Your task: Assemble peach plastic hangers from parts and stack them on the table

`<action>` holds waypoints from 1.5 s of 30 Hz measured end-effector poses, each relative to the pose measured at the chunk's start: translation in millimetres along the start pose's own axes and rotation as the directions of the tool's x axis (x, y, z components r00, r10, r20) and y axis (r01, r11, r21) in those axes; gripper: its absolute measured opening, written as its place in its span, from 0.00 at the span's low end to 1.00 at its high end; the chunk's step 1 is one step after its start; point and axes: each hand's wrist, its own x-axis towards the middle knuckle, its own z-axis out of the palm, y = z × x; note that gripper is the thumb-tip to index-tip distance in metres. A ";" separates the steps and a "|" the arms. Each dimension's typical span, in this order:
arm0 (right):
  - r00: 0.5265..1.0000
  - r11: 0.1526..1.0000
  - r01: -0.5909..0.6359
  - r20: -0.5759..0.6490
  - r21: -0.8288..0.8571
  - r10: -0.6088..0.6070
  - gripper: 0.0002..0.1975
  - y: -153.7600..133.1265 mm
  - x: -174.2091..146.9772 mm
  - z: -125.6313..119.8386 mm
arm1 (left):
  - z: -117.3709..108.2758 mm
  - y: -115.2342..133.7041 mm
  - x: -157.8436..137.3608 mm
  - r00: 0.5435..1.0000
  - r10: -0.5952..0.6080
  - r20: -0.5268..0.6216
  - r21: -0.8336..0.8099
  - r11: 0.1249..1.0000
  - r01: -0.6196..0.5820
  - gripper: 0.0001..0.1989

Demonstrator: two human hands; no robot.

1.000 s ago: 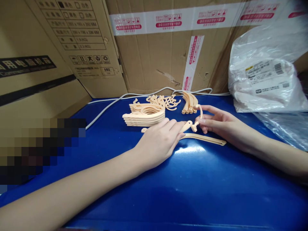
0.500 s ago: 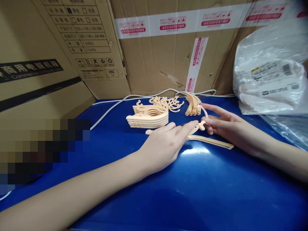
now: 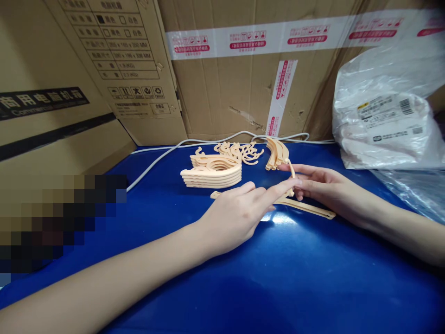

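Observation:
Pinched in my right hand (image 3: 321, 184) is a cream plastic hanger hook (image 3: 291, 168), its curved end pointing up. My left hand (image 3: 239, 212) is closed over a cream hanger arm (image 3: 215, 195), most of which it hides. The left index finger reaches across to the base of the hook, close to the right fingertips. A second hanger arm (image 3: 311, 208) slants out to the right from beneath my hands. Whether the hook and arms are joined is hidden by the fingers.
Behind my left hand lies a stack of hanger arms (image 3: 212, 178), with a pile of loose hooks (image 3: 239, 150) beyond. More arms are bundled (image 3: 276, 153) near the back. A white cable (image 3: 156, 162) runs along cardboard boxes (image 3: 222, 93). A plastic bag (image 3: 385, 120) sits at right.
My left index finger has moved right, onto the hook's base by the right fingertips. The hook has come lower and stands more upright. The view has shifted slightly.

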 end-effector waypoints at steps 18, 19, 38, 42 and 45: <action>0.999 0.999 -0.003 0.047 -0.047 0.005 0.27 0.3 0.5 -3.1 | -3.9 -0.8 1.3 1.000 0.023 0.008 -0.048 0.999 -0.022 0.20; 0.999 0.998 -0.001 0.038 -0.059 0.003 0.28 0.5 0.5 -3.3 | -4.6 -0.7 1.7 1.000 0.025 0.009 -0.040 0.999 -0.024 0.20; 0.999 0.995 -0.015 -0.039 -0.103 0.012 0.25 -2.5 -4.2 2.2 | -3.5 -1.3 0.8 0.996 0.062 0.072 0.085 0.994 -0.068 0.20; 0.998 0.987 -0.025 -0.059 -0.161 0.016 0.28 -2.1 -4.2 1.6 | -4.0 -0.7 0.4 0.994 0.057 0.088 0.109 0.992 -0.067 0.21; 0.997 0.986 -0.026 -0.073 -0.167 0.014 0.28 -2.3 -3.7 2.9 | -4.2 -0.6 -0.1 0.993 0.059 0.104 0.115 0.991 -0.071 0.22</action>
